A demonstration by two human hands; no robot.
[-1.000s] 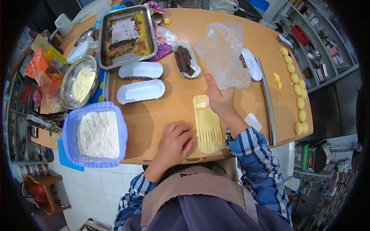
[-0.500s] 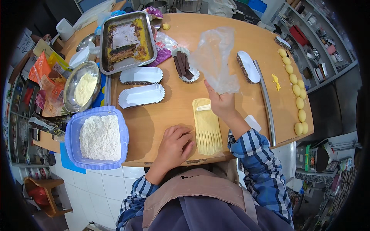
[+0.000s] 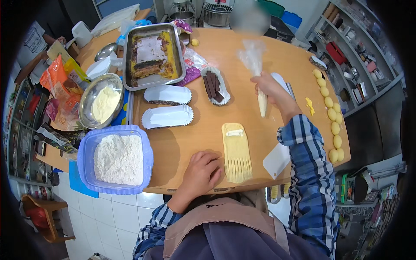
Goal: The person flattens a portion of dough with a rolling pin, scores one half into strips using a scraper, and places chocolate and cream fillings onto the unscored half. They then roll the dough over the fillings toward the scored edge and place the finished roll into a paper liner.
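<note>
A flat yellow dough strip (image 3: pixel 236 162) lies before me, its lower part slit into thin strands, with a white cream line (image 3: pixel 235 133) across its upper part. My left hand (image 3: pixel 201 172) rests just left of it, fingers apart and loosely curved, holding nothing. My right hand (image 3: pixel 271 90) grips a clear piping bag (image 3: pixel 262 104) with pale filling, tip hanging down above the bare wood beyond the dough. Left of the bag sits a paper loaf case (image 3: pixel 221 86) of chocolate bars (image 3: pixel 211 84). A white scraper (image 3: pixel 275 160) lies right of the dough, partly behind my sleeve.
The wooden table (image 3: pixel 171 151) holds a tub of flour (image 3: pixel 118 159), a powder bowl (image 3: pixel 103 104), a metal tray (image 3: pixel 154 56), empty paper cases (image 3: pixel 167 116), bags (image 3: pixel 60 86) and several dough balls (image 3: pixel 336 128) along the right edge. A person (image 3: pixel 32 47) stands far left; shelves (image 3: pixel 355 60) line the right.
My right hand and the piping bag have moved away from the dough, rightward and farther from me; the bag's filled tip now shows below my fist. My left hand stays by the dough.
</note>
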